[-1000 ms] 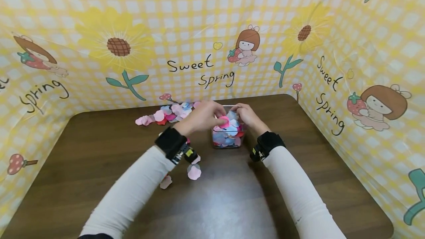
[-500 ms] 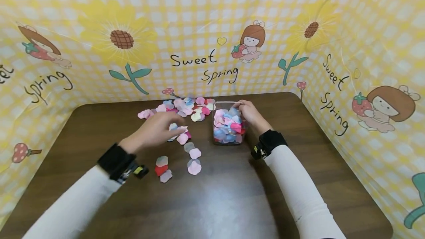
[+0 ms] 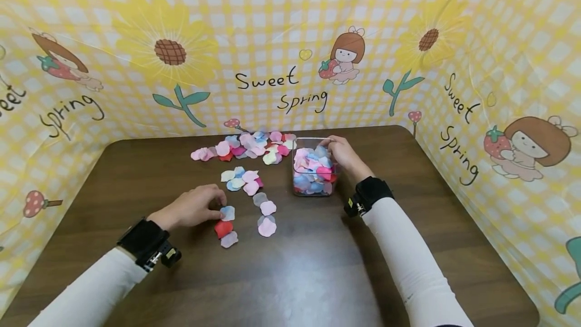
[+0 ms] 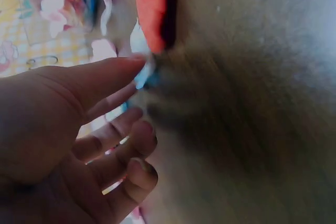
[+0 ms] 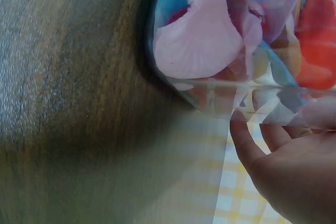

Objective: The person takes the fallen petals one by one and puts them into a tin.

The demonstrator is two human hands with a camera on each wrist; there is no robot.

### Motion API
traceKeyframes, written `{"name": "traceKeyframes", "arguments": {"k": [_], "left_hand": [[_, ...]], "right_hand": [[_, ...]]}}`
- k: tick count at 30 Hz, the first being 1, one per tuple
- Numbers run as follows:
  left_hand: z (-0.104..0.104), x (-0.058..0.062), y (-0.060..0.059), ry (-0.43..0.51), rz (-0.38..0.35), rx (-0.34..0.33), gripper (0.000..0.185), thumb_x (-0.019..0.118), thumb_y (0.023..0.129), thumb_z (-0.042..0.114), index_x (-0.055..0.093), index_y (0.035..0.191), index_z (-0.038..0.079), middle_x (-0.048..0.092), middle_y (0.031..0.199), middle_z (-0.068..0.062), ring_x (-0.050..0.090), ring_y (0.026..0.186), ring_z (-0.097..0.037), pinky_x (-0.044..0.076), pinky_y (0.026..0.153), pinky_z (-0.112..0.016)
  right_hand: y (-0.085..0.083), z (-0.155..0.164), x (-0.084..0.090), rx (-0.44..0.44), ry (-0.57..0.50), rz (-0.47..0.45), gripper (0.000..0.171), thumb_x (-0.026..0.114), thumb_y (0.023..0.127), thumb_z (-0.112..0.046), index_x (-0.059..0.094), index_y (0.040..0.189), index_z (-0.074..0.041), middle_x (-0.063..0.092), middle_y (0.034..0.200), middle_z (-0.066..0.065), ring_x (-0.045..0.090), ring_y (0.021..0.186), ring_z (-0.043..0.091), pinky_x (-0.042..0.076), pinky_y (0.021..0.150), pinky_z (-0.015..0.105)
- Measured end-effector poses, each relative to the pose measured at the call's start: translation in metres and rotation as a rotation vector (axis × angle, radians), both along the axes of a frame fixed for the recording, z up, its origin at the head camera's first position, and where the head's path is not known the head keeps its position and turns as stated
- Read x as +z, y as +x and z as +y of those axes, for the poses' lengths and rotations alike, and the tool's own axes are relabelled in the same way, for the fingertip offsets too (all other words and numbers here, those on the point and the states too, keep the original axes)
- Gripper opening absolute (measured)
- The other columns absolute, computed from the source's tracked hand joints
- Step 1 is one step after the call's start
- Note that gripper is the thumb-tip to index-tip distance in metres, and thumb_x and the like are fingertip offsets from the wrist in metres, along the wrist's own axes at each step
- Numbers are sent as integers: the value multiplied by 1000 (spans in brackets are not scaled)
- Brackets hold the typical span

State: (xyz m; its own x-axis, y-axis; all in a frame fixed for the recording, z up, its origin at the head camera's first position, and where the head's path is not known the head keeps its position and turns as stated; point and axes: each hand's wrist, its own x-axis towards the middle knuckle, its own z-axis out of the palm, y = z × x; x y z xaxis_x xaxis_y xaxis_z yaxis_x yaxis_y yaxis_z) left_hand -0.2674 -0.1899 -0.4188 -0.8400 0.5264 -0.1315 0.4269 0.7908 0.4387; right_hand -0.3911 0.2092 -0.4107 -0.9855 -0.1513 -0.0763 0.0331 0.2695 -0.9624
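A clear square container (image 3: 313, 191) filled with pink, blue and red petals stands mid-table. My right hand (image 3: 335, 146) grips its far right rim and wall; the right wrist view shows the fingers (image 5: 247, 145) against the clear wall (image 5: 220, 100). My left hand (image 3: 221, 208) rests low on the table to the left, thumb and fingers pinching the edge of a light blue petal (image 3: 229, 212). A red petal (image 3: 223, 228) lies just beside it. In the blurred left wrist view the thumb (image 4: 105, 74) reaches the blue petal (image 4: 142, 74) under the red petal (image 4: 152, 17).
Loose petals are scattered on the brown table (image 3: 317, 266): a heap (image 3: 247, 146) at the back, a small cluster (image 3: 240, 179) in the middle, a few (image 3: 267, 218) nearer. A yellow checked printed sheet (image 3: 272, 39) walls the table on three sides.
My left hand has left the top of the container and swung left and toward me, down onto the loose petals. The right hand has stayed on the container.
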Motion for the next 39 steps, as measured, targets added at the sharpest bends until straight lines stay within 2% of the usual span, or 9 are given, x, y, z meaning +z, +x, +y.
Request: {"name": "traceKeyframes", "arguments": {"k": [5, 8, 14, 19, 22, 25, 29, 33, 39], "left_hand": [[3, -5, -12, 62, -58, 3, 9, 77, 92, 15, 69, 94, 14, 61, 91, 0, 55, 88, -21, 44, 77, -37], [5, -4, -16, 93, -67, -6, 7, 76, 93, 13, 69, 91, 14, 60, 85, 2, 54, 81, -18, 44, 72, -34], [21, 22, -19, 158, 91, 15, 8, 79, 91, 15, 72, 88, 15, 66, 80, 6, 58, 74, -12, 49, 66, -31], [72, 68, -29, 271, 283, 9, 5, 78, 92, 17, 75, 92, 14, 72, 83, 4, 66, 78, -13, 52, 71, -35], [113, 88, -40, 323, 334, 0, 7, 76, 94, 18, 76, 95, 12, 75, 88, 0, 69, 83, -16, 51, 75, -38], [149, 91, -53, 326, 341, 3, 9, 74, 95, 20, 76, 97, 11, 76, 91, -2, 69, 86, -18, 51, 76, -38], [179, 81, -70, 284, 316, 18, 12, 71, 97, 20, 77, 102, 11, 76, 94, -2, 69, 90, -19, 53, 78, -36], [181, 79, -76, 259, 323, 37, 17, 71, 97, 20, 75, 109, 10, 76, 101, -3, 69, 99, -21, 52, 82, -39], [121, 89, -61, 183, 307, 9, 18, 73, 95, 21, 75, 110, 11, 75, 101, -3, 67, 98, -24, 52, 80, -41]], "right_hand": [[0, 0, -1, -4, 10, -10, 38, 35, 93, -1, 61, 121, 7, 54, 101, 11, 38, 67, 19, 37, 69, 32], [0, 1, -1, -7, 12, -11, 39, 36, 93, -1, 62, 120, 6, 52, 92, 8, 38, 67, 20, 37, 68, 32], [0, 0, -2, 4, 2, -18, 37, 36, 94, -1, 62, 120, 5, 36, 66, 0, 31, 57, 15, 33, 64, 31], [0, 3, -1, 2, -9, -20, 37, 37, 93, 0, 62, 119, 6, 38, 69, 2, 32, 58, 15, 34, 65, 32], [1, 3, -1, 8, -2, -8, 37, 36, 94, 0, 63, 119, 5, 40, 72, 3, 33, 61, 18, 35, 66, 34], [0, 1, -2, 22, -7, 2, 37, 36, 94, 0, 63, 118, 5, 39, 72, 4, 32, 60, 19, 34, 64, 34], [-2, 0, -2, 26, -31, 2, 37, 36, 92, 1, 64, 117, 5, 37, 67, 4, 29, 54, 16, 30, 60, 33], [-1, 4, -2, 20, -25, -9, 37, 36, 93, 0, 63, 118, 4, 37, 71, 6, 30, 58, 20, 31, 62, 35], [2, -2, -1, 3, -16, -12, 37, 36, 93, -1, 64, 118, 3, 39, 74, 8, 31, 59, 20, 32, 65, 36]]}}
